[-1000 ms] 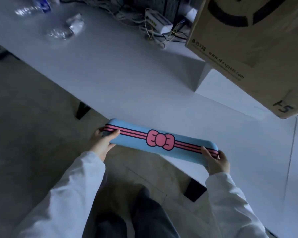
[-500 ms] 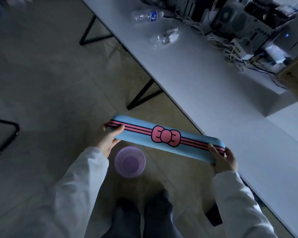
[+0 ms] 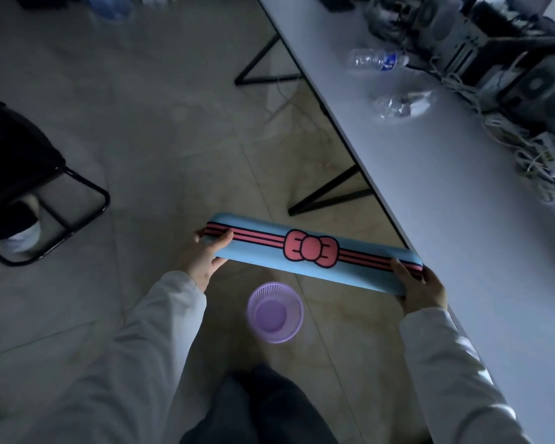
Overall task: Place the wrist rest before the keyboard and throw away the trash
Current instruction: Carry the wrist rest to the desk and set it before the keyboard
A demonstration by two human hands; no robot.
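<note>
A long blue wrist rest (image 3: 359, 270) with pink stripes and a pink bow is held level over the floor, left of the white table (image 3: 481, 238). My left hand (image 3: 202, 257) grips its left end and my right hand (image 3: 422, 291) grips its right end. Below it on the floor stands a small purple mesh bin (image 3: 274, 312). On the table's far part lie a clear plastic bottle (image 3: 377, 60) and a crumpled clear wrapper (image 3: 401, 105). No keyboard is in view.
A tangle of cables and power strips (image 3: 526, 149) and computer cases (image 3: 481, 36) line the table's far side. Black table legs (image 3: 327, 193) stand under the near edge. A black chair (image 3: 29, 174) is at the left on the tiled floor.
The view has swung left and away from the table; the cardboard box has left the frame and the purple bin and chair have come into view. Both hands keep hold of the wrist rest.
</note>
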